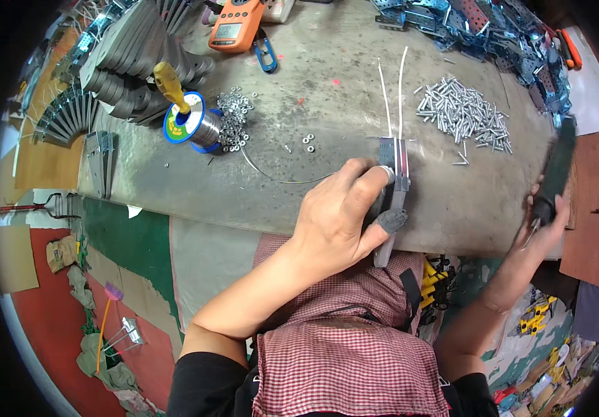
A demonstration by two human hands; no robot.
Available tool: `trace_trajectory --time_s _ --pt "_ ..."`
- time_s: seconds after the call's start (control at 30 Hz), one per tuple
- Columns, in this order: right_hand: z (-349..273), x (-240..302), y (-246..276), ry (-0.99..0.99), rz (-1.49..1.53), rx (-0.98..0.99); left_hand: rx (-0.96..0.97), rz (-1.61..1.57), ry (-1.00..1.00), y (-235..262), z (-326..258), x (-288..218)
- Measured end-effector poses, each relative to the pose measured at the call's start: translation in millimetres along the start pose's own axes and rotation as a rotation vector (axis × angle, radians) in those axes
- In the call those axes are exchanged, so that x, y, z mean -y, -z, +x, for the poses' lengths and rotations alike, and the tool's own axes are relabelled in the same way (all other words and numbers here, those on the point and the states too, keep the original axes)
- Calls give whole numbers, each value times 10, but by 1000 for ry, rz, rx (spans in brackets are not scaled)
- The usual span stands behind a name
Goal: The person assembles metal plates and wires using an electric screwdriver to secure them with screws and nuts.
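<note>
My left hand (pixel 338 212) is closed round a grey metal bracket assembly (pixel 402 163) near the table's front edge. A dark cover sits on its thumb and a pale one on a finger. Two white wires (pixel 401 90) run from the assembly's far end across the table. Thin solder wire curves from the blue-rimmed solder spool (pixel 190 124) toward this hand; its end is hidden there. At the right edge of the table, my right hand (pixel 548 221) grips a dark cylindrical power screwdriver (pixel 555 170), its thin bit pointing down toward me.
Metal pins (pixel 463 115) lie heaped right of the wires, and small nuts (pixel 233 121) beside the spool. A yellow-handled tool (pixel 169 85) stands in the spool. Stacked grey plates (pixel 129 59) fill the far left, blue metal brackets (pixel 480 35) the far right. An orange meter (pixel 235 28) lies far back.
</note>
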State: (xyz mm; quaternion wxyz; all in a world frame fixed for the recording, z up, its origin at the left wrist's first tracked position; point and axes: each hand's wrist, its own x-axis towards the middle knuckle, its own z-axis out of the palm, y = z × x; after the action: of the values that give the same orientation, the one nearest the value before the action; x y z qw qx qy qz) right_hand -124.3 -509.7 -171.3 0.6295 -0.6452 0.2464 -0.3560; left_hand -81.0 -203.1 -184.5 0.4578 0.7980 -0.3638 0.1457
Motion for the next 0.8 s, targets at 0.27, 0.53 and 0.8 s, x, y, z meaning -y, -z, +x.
trace_trajectory --time_s 0.27,0.53,0.8 --pt "-234 535 -456 -17 589 435 -47 -14 -9 -12 -6 53" --pt "-397 395 -742 -152 854 18 -38 -14 -15 -24 -9 24" --pt "-369 41 -706 -319 1147 40 -61 18 -30 -17 -2 13"
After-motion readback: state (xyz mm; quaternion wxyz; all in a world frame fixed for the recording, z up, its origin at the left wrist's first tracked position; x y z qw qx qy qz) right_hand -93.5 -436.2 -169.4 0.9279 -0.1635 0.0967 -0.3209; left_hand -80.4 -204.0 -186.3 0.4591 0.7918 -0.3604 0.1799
